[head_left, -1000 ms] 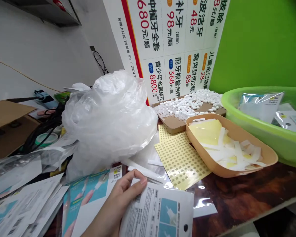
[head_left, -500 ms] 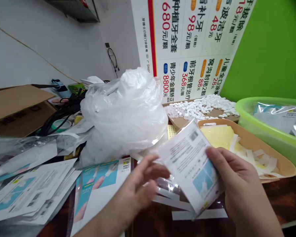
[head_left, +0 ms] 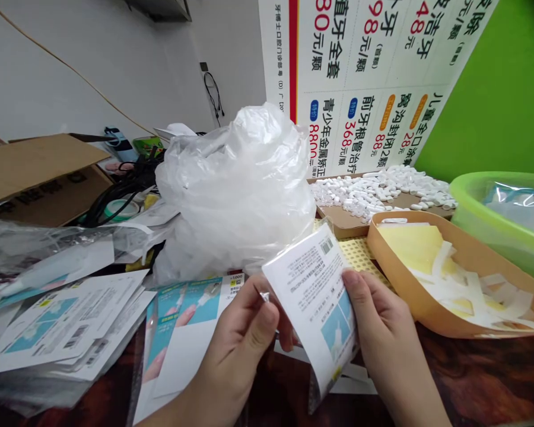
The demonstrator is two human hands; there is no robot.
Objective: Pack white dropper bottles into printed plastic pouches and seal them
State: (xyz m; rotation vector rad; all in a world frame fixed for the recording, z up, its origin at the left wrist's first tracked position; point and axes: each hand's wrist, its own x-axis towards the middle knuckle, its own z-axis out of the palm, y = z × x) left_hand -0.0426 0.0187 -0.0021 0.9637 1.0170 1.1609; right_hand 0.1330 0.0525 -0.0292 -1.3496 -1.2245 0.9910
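Note:
A clear plastic packet with a printed card (head_left: 311,284) inside is tilted in front of me, its text and blue pictures facing me. My right hand (head_left: 376,320) grips its right side, thumb on the front and fingers behind. At the packet's left edge, my left hand (head_left: 244,326) pinches a bit of the clear plastic between thumb and fingers. White paper strips (head_left: 353,386) lie on the dark table beneath, partly covered by the packet. Blue-and-white printed cards (head_left: 182,350) in plastic lie left of my left hand.
A big bundle of translucent plastic bags (head_left: 235,190) stands behind my hands. To the right are an orange tray (head_left: 382,243) with yellow paper and white strips, and a green basin (head_left: 476,207). Small white pieces cover a cardboard sheet (head_left: 351,225). More cards (head_left: 48,338) pile at left.
My left hand has come up to the packet and closed on its plastic edge. The packet has shifted slightly left and stands more upright. The view has turned a little to the left.

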